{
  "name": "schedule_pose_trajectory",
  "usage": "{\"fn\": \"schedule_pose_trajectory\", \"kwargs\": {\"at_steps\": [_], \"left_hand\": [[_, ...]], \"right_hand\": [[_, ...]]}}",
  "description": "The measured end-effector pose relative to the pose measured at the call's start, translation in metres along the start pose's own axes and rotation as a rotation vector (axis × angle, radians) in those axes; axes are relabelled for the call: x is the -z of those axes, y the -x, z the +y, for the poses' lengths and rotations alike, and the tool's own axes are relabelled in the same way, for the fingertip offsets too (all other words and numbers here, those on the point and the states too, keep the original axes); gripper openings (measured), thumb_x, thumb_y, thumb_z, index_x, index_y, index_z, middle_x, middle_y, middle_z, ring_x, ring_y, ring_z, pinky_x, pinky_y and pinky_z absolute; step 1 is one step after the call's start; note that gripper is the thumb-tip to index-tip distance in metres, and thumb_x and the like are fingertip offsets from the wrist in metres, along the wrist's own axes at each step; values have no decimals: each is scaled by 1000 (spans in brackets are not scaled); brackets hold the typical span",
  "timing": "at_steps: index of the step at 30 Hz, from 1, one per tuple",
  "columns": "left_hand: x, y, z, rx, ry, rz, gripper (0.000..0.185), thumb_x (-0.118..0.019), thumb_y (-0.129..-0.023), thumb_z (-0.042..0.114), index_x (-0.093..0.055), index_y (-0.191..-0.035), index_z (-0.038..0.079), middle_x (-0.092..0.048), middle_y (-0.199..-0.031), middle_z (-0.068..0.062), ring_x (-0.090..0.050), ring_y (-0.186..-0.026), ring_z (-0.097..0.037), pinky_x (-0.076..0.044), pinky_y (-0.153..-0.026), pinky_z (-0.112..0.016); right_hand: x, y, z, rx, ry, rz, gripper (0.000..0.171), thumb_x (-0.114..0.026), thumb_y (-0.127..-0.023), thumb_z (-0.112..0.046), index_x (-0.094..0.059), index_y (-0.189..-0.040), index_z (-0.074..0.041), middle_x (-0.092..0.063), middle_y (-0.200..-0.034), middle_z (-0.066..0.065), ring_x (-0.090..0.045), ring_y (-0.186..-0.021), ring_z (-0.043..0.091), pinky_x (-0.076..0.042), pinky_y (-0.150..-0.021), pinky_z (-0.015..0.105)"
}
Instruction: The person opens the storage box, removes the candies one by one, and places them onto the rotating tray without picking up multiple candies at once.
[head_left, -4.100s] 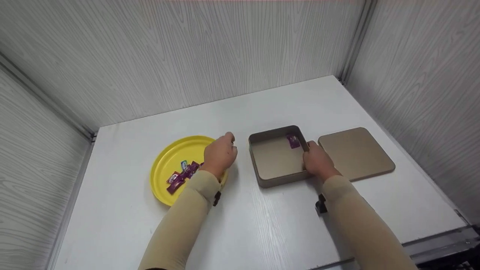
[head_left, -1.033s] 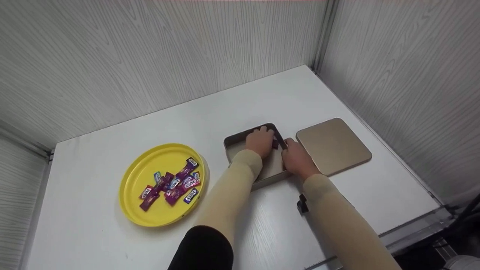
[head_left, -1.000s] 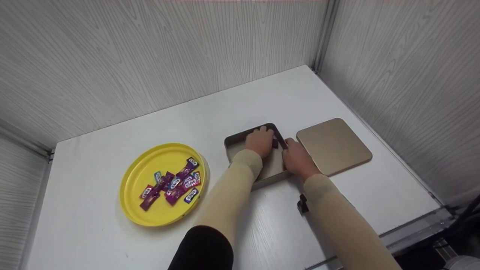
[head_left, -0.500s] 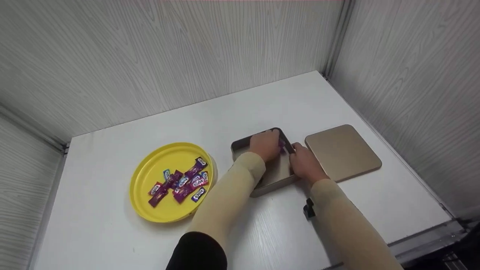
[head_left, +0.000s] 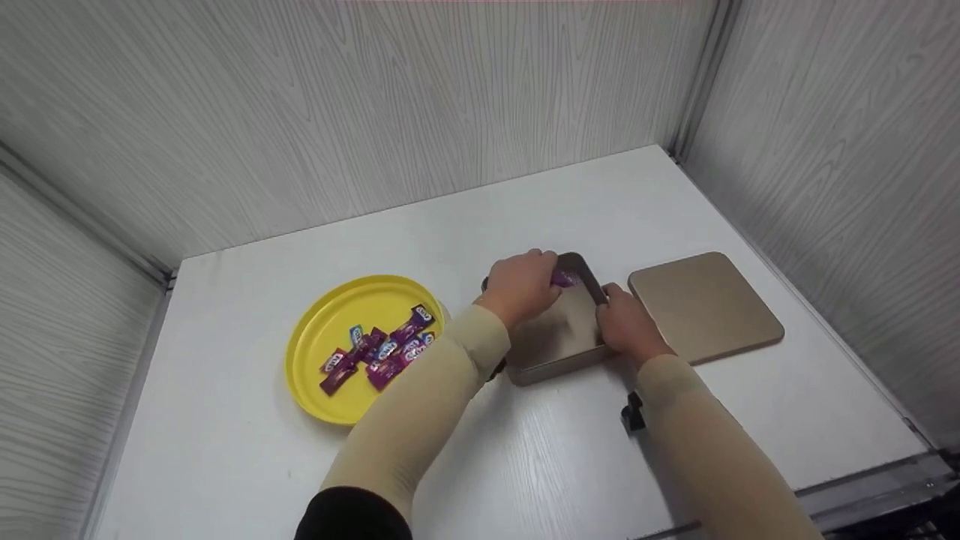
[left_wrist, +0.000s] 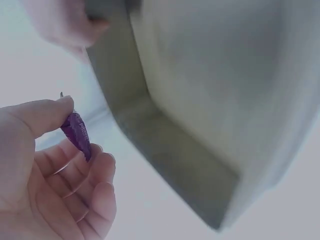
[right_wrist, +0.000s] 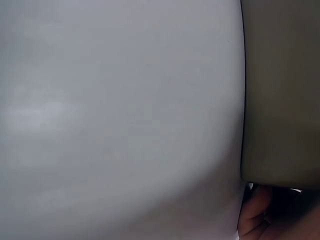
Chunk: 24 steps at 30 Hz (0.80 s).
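Note:
My left hand (head_left: 521, 283) is over the left part of a tan metal tin (head_left: 559, 367), hiding its far left corner. In the left wrist view, its thumb and fingertip pinch a small purple wrapped candy (left_wrist: 77, 132), while the other fingers are loosely curled. The open tin's wall (left_wrist: 172, 150) is close beside the hand there. My right hand (head_left: 626, 322) grips the tin's right wall by the rim. Another purple wrapped candy (head_left: 564, 278) shows by the tin's far right corner. Fingers (right_wrist: 256, 207) of my right hand appear low in the right wrist view.
A round yellow plate (head_left: 311, 337) with several wrapped candies (head_left: 386, 351) sits left of the tin, partly covered by my left sleeve. The tan lid (head_left: 709, 307) lies flat to the tin's right. Pale panels (head_left: 450, 97) enclose the white table (head_left: 540, 465).
My left hand has gone from the plate into the tin, then drawn back up and leftward, pinching a candy. My right hand keeps its grip on the tin. The head view has shifted.

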<state>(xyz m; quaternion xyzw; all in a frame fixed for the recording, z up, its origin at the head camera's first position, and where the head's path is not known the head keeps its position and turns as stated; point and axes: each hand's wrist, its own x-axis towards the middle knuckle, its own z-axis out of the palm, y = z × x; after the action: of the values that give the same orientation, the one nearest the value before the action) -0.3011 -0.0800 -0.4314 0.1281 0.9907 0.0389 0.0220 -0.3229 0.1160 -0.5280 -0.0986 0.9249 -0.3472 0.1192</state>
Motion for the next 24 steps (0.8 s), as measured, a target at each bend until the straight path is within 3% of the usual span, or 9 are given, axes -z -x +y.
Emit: {"fn": "schedule_pose_trajectory", "kwargs": {"at_steps": [5,11,18,24], "left_hand": [[8,26,-31,76,37,23,25,-61,-98,36,-64,-106,12,-59,-93,-2,-57,-81,-18,-51,-70,-39],[7,62,-65,175,92,27,27,-60,-99,35,-66,-108,11,-57,-91,-2,-55,-80,-19,-49,-70,-37],[-3,96,-105,320,172,39,25,-59,-97,29,-65,-112,10,-54,-94,-3,-53,-85,-20,-48,-75,-37],[-18,120,-140,439,180,28,34,-60,-95,27,-63,-121,6,-54,-101,-6,-53,-88,-23,-48,-78,-41]], "right_hand": [[6,-7,3,-11,37,-22,50,-31,-100,-13,-39,-144,10,-57,-127,28,-55,-111,37,-42,-102,57],[17,-13,10,-6,49,-36,52,-28,-100,-14,-36,-146,11,-56,-130,30,-55,-111,38,-41,-103,57],[30,-20,18,-8,47,-23,52,-29,-99,-15,-37,-144,10,-55,-130,30,-53,-111,40,-41,-101,58],[35,-22,28,-5,35,-36,52,-28,-101,-16,-36,-144,11,-52,-134,33,-52,-117,43,-38,-105,60]]}}
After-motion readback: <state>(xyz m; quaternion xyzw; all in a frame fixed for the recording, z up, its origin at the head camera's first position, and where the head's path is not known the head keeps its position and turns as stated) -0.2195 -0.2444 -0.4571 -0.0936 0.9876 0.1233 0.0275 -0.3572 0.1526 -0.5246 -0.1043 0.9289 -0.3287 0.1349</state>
